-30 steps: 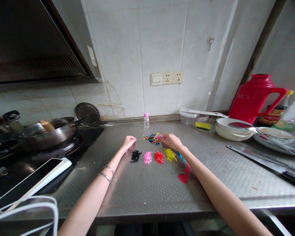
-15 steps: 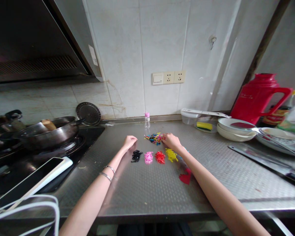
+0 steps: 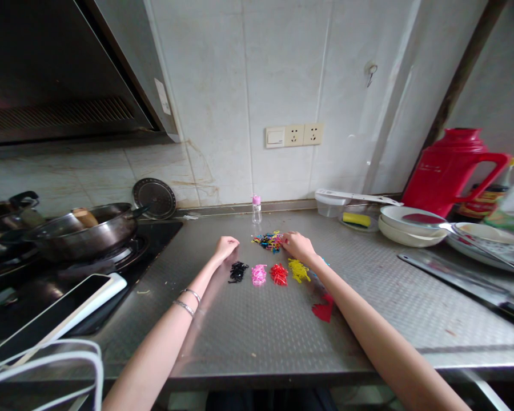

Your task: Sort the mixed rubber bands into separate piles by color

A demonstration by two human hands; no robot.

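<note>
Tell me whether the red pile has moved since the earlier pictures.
No. The red pile sits almost straight below the wall switch, as it did a second ago; both drift slightly rightward in frame together, which suggests camera movement.

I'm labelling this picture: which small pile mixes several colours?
The mixed pile at the back, beside the right hand and in front of the pink-capped bottle. The black pile, pink pile, red pile and yellow pile each show one colour.
</note>
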